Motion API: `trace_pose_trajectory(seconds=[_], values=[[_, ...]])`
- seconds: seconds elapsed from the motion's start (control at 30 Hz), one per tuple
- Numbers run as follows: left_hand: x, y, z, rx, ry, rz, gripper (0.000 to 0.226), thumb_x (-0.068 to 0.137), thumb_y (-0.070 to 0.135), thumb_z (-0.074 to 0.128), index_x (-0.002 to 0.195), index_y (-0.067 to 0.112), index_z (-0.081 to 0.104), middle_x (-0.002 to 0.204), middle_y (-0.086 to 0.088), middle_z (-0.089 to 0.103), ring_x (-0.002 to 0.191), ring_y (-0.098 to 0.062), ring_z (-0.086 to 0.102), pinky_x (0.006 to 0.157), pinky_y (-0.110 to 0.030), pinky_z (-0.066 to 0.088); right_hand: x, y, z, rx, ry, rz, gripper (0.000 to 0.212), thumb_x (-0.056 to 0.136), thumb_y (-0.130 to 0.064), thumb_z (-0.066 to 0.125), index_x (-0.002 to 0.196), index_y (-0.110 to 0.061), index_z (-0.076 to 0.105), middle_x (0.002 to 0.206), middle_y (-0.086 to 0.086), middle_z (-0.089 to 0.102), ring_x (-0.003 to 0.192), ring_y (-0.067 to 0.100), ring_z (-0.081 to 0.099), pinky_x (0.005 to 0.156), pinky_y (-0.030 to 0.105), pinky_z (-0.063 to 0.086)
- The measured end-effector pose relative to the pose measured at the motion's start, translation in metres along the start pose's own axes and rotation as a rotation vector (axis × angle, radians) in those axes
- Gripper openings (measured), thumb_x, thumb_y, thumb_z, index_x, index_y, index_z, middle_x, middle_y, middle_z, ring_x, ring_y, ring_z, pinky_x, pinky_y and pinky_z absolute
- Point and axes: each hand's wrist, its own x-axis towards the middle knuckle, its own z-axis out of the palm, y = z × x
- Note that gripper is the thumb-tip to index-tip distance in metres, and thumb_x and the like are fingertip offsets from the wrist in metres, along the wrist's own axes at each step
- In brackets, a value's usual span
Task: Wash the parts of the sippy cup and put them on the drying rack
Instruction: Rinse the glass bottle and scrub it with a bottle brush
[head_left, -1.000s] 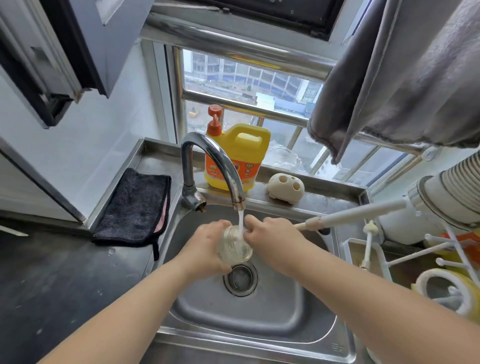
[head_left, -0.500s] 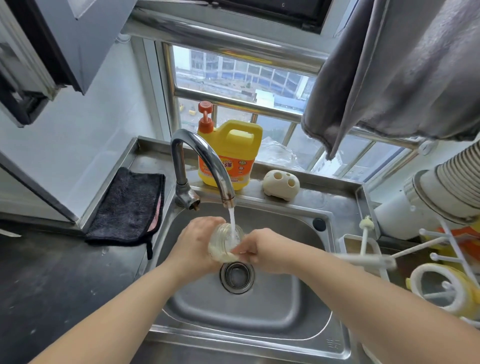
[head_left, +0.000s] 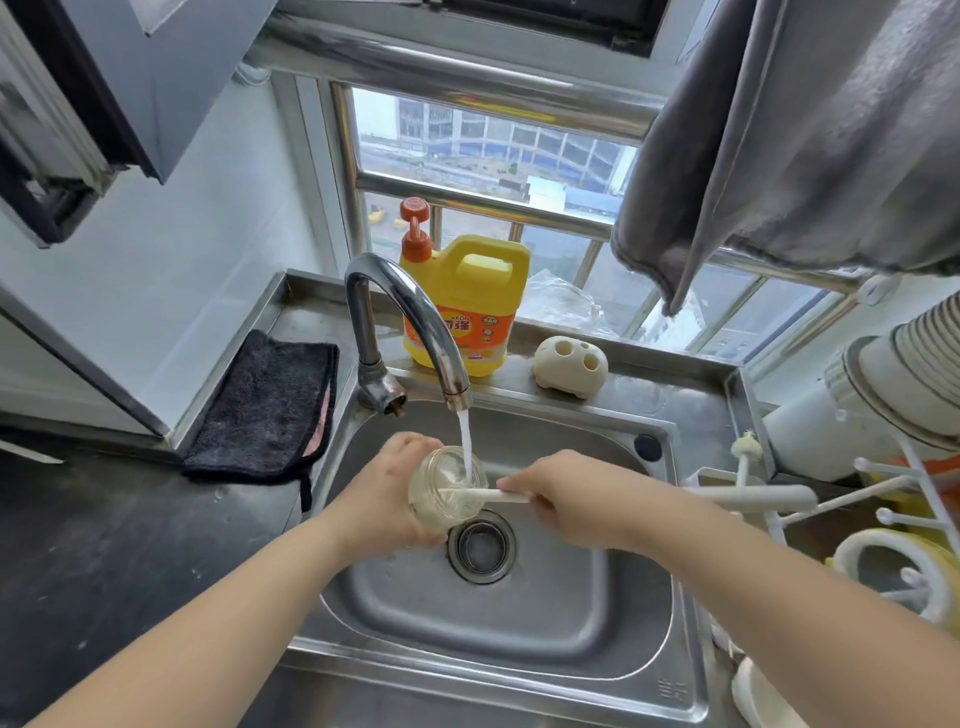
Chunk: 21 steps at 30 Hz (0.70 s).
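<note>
Steel sink (head_left: 467, 623) up close, drain (head_left: 482, 545) mid-basin, dark table (head_left: 104, 545) at left. Over the drain: left hand (head_left: 387, 493) wrapped round the clear cup (head_left: 447, 488), right hand (head_left: 566, 499) gripping a white brush (head_left: 506, 496) poked inside, tap (head_left: 410, 317) running into it. Rack (head_left: 893, 514) at right. Black cloth (head_left: 270, 405) beyond. On the ledge, yellow jug (head_left: 467, 296) reading "KEON". Window (head_left: 493, 145) behind.

Cup (head_left: 448, 488) under faucet (head_left: 410, 317), above sink (head_left: 467, 618).
</note>
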Motion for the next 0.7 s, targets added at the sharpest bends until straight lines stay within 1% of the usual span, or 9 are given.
trace_pose_trajectory(seconds=[0.07, 0.13, 0.27, 0.37, 0.47, 0.53, 0.6, 0.63, 0.7], values=[[0.001, 0.001, 0.0, -0.009, 0.01, 0.023, 0.079, 0.055, 0.016, 0.085, 0.122, 0.032, 0.045, 0.115, 0.017, 0.046, 0.108, -0.002, 0.047, 0.087, 0.0, 0.03, -0.005, 0.003, -0.006, 0.053, 0.04, 0.02, 0.027, 0.094, -0.014, 0.044, 0.113, -0.018, 0.063, 0.106, 0.007, 0.064, 0.09, 0.025, 0.056, 0.075, 0.029, 0.046], [0.002, 0.003, 0.001, -0.008, 0.015, 0.038, 0.077, 0.054, 0.018, 0.084, 0.118, 0.036, 0.045, 0.113, 0.02, 0.05, 0.107, -0.002, 0.05, 0.09, -0.008, 0.037, -0.007, 0.005, -0.008, 0.021, 0.102, 0.093, 0.02, 0.095, -0.02, 0.047, 0.107, -0.021, 0.063, 0.099, 0.006, 0.06, 0.081, 0.024, 0.051, 0.066, 0.027, 0.039], [0.002, 0.009, 0.004, 0.046, 0.007, 0.047, 0.082, 0.056, 0.019, 0.084, 0.129, 0.027, 0.047, 0.118, 0.019, 0.047, 0.114, -0.002, 0.044, 0.092, -0.01, 0.032, -0.003, -0.002, 0.005, -0.233, 0.078, 0.047, 0.023, 0.092, -0.015, 0.046, 0.104, -0.027, 0.061, 0.095, 0.002, 0.058, 0.085, 0.028, 0.056, 0.066, 0.03, 0.038], [0.005, 0.01, 0.007, 0.095, 0.007, 0.045, 0.081, 0.056, 0.021, 0.084, 0.128, 0.028, 0.048, 0.116, 0.02, 0.046, 0.114, -0.003, 0.042, 0.094, -0.014, 0.033, 0.001, -0.002, 0.008, -0.319, 0.038, -0.03, 0.022, 0.093, -0.013, 0.045, 0.105, -0.023, 0.06, 0.09, 0.004, 0.056, 0.084, 0.03, 0.06, 0.063, 0.031, 0.04], [0.004, 0.012, 0.008, 0.068, 0.061, 0.055, 0.075, 0.054, 0.018, 0.083, 0.118, 0.035, 0.048, 0.108, 0.028, 0.046, 0.109, -0.005, 0.048, 0.094, -0.023, 0.042, 0.002, 0.002, 0.006, -0.134, 0.09, -0.049, 0.02, 0.092, -0.012, 0.045, 0.099, -0.02, 0.062, 0.087, 0.003, 0.059, 0.082, 0.03, 0.057, 0.065, 0.032, 0.045], [0.003, 0.012, 0.007, 0.06, 0.071, 0.059, 0.077, 0.054, 0.016, 0.084, 0.117, 0.037, 0.046, 0.107, 0.032, 0.042, 0.109, -0.005, 0.047, 0.091, -0.017, 0.039, 0.001, 0.001, 0.006, 0.109, 0.059, -0.033, 0.029, 0.095, -0.013, 0.044, 0.114, -0.023, 0.064, 0.097, 0.0, 0.066, 0.091, 0.024, 0.058, 0.077, 0.031, 0.049], [0.002, 0.01, 0.006, 0.073, 0.067, 0.084, 0.076, 0.055, 0.015, 0.084, 0.119, 0.032, 0.049, 0.11, 0.026, 0.046, 0.11, -0.006, 0.047, 0.092, -0.015, 0.037, -0.001, -0.002, 0.011, 0.328, -0.019, -0.007, 0.033, 0.097, -0.019, 0.046, 0.125, -0.028, 0.061, 0.083, -0.01, 0.064, 0.081, 0.012, 0.059, 0.077, 0.021, 0.044], [0.002, 0.008, 0.007, 0.083, 0.053, 0.088, 0.076, 0.055, 0.015, 0.084, 0.122, 0.028, 0.051, 0.112, 0.021, 0.048, 0.111, -0.006, 0.047, 0.094, -0.016, 0.037, -0.003, -0.004, 0.013, 0.363, -0.046, -0.012, 0.033, 0.098, -0.022, 0.048, 0.127, -0.029, 0.06, 0.079, -0.015, 0.06, 0.076, 0.009, 0.056, 0.075, 0.018, 0.04], [-0.001, 0.008, 0.007, 0.082, 0.002, 0.062, 0.076, 0.057, 0.015, 0.084, 0.125, 0.025, 0.05, 0.115, 0.017, 0.051, 0.11, -0.003, 0.047, 0.094, -0.014, 0.039, -0.005, -0.003, 0.009, 0.223, -0.062, -0.067, 0.033, 0.097, -0.024, 0.049, 0.128, -0.033, 0.06, 0.092, -0.016, 0.062, 0.083, 0.011, 0.056, 0.077, 0.019, 0.041]])
